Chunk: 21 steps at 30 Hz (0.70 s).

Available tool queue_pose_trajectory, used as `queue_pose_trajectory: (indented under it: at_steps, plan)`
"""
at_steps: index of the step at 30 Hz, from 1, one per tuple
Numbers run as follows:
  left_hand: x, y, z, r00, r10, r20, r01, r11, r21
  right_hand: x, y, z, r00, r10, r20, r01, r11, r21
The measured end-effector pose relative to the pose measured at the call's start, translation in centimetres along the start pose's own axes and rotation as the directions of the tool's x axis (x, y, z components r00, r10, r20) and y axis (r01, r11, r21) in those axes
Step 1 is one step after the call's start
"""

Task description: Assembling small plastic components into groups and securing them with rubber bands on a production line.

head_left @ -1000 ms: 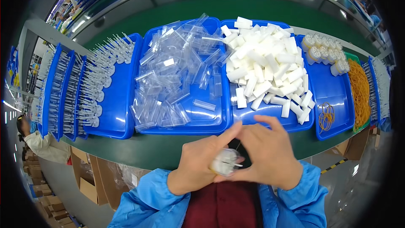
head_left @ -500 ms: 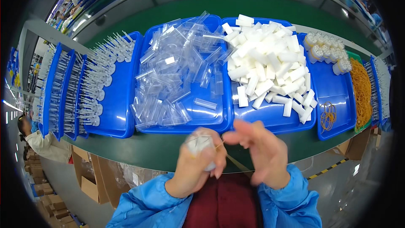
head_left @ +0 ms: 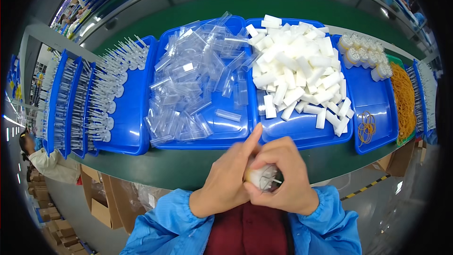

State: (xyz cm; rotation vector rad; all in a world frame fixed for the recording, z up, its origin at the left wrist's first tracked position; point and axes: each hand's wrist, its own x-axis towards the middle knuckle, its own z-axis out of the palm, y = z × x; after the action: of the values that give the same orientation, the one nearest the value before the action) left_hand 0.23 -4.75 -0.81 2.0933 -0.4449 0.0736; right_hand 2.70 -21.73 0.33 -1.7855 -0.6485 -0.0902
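Note:
In front of my body, both hands are on a small round whitish bundle (head_left: pixel 261 178) with thin dark lines and a pale stub at its end. My right hand (head_left: pixel 288 172) curls around it, thumb below and index finger above. Against the bundle's left side rests my left hand (head_left: pixel 225 174). Its index finger points up and away, while the other fingers are mostly hidden behind the bundle. Beyond my hands lie a blue tray of clear plastic tubes (head_left: pixel 188 80) and another of white foam blocks (head_left: pixel 299 68).
At left, blue trays hold upright white thin-stemmed parts (head_left: pixel 101 99). On the right, a blue tray (head_left: pixel 373 97) carries banded white bundles (head_left: pixel 363 52) and a few loose rubber bands (head_left: pixel 366 128). A rubber band pile (head_left: pixel 403 101) lies beside it. Cardboard boxes (head_left: pixel 101 203) stand below the green table.
The bundle has moved from my left hand's side rightward into my right hand's grip. My hands have come together, and the thin band stretched between them no longer shows. The trays look unchanged.

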Motion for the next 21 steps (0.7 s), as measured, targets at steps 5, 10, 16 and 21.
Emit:
queue_pose_trajectory:
  at_steps: [5, 10, 16, 21]
  plan:
    - [-1.8, -0.4, -1.3, 0.979, -0.201, 0.013, 0.19, 0.902, -0.388, -0.9, 0.5, -0.5, 0.977, -0.2, -0.069, 0.162, 0.918, -0.361]
    - [-2.2, -1.1, -1.5, 0.961, -0.258, 0.095, 0.253, 0.698, -0.67, -1.3, -0.5, -2.1, 0.996, -0.059, 0.064, 0.066, 0.991, -0.115]
    - [-2.5, -1.4, -1.6, 0.978, -0.112, 0.175, 0.199, 0.743, -0.639, -2.0, 0.2, -3.4, 0.961, 0.138, 0.241, -0.173, 0.976, 0.129]
    - [-2.5, -1.8, -1.5, 0.988, 0.019, 0.156, 0.075, 0.812, -0.579, -2.1, 0.0, -4.0, 0.963, 0.082, 0.255, -0.107, 0.991, 0.086]
